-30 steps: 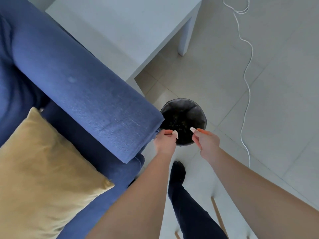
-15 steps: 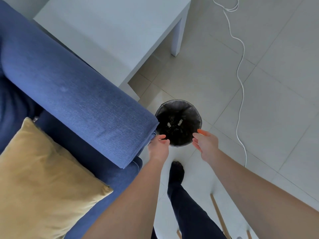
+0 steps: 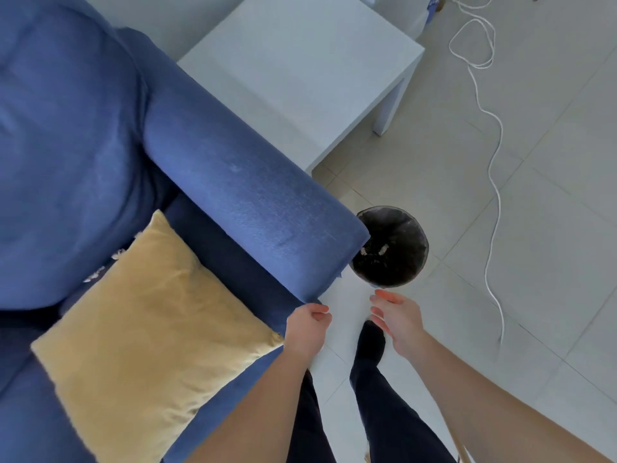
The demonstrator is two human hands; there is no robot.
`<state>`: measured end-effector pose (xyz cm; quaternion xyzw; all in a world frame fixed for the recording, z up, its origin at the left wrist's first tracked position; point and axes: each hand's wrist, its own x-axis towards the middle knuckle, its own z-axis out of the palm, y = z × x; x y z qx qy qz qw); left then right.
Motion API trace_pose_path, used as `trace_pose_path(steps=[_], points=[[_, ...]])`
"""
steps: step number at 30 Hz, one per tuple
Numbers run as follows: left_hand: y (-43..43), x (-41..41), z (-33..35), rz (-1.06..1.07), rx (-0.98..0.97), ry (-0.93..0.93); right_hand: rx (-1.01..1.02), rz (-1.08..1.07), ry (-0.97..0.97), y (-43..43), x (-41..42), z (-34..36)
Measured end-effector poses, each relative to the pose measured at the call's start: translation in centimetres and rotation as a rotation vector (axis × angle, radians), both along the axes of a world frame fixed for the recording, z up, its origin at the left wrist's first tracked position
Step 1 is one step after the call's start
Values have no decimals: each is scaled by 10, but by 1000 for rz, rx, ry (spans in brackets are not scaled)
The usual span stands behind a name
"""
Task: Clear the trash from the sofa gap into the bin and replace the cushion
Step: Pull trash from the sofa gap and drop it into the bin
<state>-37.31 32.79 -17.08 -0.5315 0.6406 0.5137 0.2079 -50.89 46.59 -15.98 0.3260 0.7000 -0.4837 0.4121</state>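
Trash (image 3: 382,250) lies as pale scraps inside the bin (image 3: 417,228), which stands on the floor just past the end of the sofa arm (image 3: 253,195). Both hands are empty: the left hand (image 3: 307,324) loosely curled beside the sofa arm's corner, the right hand (image 3: 395,315) spread wide near the bin. Pale bits behind the yellow cushion (image 3: 147,329) may get covered if it goes back early. A second ago each hand pinched a scrap over the bin.

Pale side table (image 3: 300,71), white cable (image 3: 494,182) — loose on tiled floor (image 3: 551,245)
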Motion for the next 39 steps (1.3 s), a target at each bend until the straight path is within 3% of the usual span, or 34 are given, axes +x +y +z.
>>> trace_pose_path(steps=[6,13,20,30,39], points=[[-73,56,37,88,-34,35,-12,128,-67,-46,74,25],[-178,79,34,133,-186,96,-65,215,-55,-146,127,14],[-271,76,2,147,-290,141,-116,107,-28,-252,146,-30],[-366,49,-73,-10,-445,131,-106,-84,-1,-386,140,-101],[-415,28,-133,-51,-415,141,-25,-146,-20,-463,130,-144]])
